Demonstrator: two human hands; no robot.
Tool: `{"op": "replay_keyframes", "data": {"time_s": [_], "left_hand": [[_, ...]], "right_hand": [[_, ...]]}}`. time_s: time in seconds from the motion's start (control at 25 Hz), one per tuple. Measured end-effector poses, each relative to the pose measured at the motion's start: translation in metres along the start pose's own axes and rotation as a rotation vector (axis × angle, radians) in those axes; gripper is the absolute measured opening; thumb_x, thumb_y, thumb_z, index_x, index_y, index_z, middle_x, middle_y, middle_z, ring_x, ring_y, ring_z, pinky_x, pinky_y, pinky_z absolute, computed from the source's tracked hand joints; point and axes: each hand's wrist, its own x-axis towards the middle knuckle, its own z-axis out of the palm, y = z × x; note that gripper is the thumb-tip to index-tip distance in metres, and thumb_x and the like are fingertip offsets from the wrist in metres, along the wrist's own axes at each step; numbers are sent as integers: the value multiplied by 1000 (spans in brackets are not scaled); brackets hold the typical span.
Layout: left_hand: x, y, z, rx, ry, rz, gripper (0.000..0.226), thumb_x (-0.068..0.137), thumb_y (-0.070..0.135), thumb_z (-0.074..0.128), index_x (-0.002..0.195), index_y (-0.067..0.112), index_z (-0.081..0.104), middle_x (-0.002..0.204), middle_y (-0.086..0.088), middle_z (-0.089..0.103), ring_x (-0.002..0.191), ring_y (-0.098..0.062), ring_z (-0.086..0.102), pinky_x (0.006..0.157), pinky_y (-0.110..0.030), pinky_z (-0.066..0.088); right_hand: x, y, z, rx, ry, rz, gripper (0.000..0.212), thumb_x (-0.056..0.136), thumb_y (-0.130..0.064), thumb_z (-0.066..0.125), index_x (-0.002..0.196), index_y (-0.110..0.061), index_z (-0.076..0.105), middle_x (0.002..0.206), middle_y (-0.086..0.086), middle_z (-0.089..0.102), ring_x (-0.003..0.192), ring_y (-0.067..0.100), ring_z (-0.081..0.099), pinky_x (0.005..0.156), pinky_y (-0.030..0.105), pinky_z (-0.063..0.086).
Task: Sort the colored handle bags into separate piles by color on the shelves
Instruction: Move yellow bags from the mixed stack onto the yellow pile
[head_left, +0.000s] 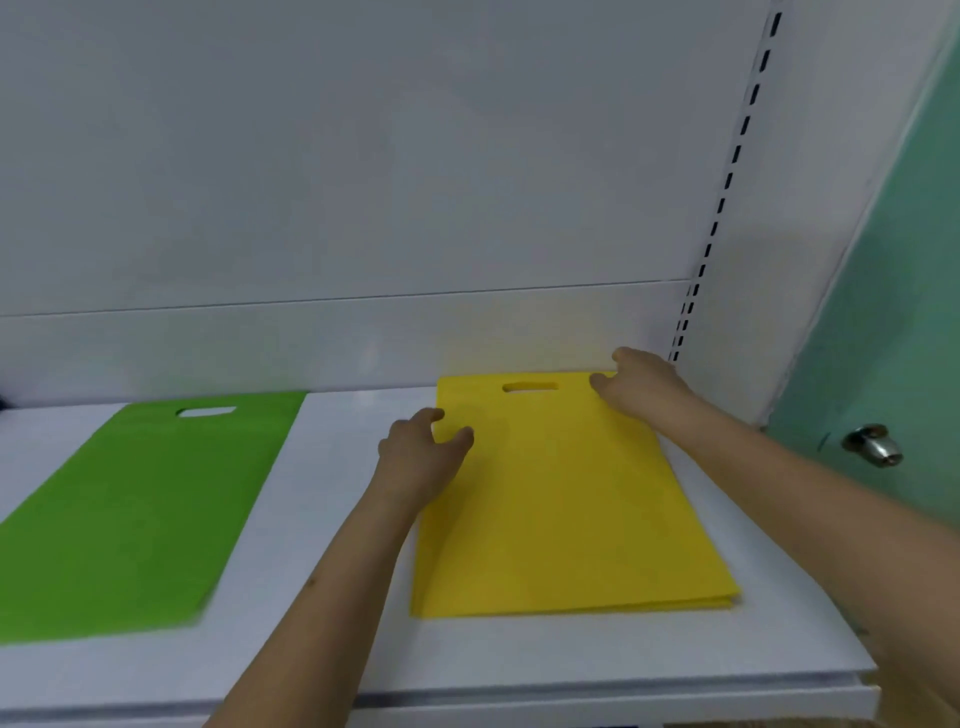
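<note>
While the flat yellow non-woven handle bag (566, 499) lies on the white shelf (332, 519), the left hand (421, 457) pinches its left edge near the top corner. The right hand (641, 387) holds the top right corner, grip curled. A flat green non-woven handle bag (130, 514) lies apart, further left.

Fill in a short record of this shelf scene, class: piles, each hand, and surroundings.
Yellow pile: yellow bags, stacked flat on the white shelf
Green pile: green bag, flat, apart to the left
Left hand: left hand grips the yellow pile's left edge
Right hand: right hand holds its top right corner
Surroundings: door knob at right
</note>
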Motion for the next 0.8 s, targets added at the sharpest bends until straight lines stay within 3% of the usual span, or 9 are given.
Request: {"op": "replay_keyframes", "data": {"time_s": [0.28,0.52,0.8], "left_hand": [[-40,-41,-63,-157,270,191,55,92,34,62,140,16,45,137,-6,49,125,-22,50,104,-41,42],[-76,-154,-210,-89,538,234,53,91,32,63,138,15,47,133,-5,52,121,-20,51,103,-37,42],[-117,-310,-370,-59,689,64,52,94,37,57,141,18,44,137,-1,48,123,-15,48,100,-26,39]], "right_hand": [[-40,-154,15,255,275,-481,60,95,-48,45,142,-11,40,146,8,40,135,28,35,110,39,32],[-108,-356,79,352,271,-659,66,94,-52,44,146,-12,33,150,8,35,137,28,30,112,38,27],[-176,-571,172,428,132,-750,70,95,-52,43,148,-8,27,150,13,33,138,30,29,111,41,27]]}}
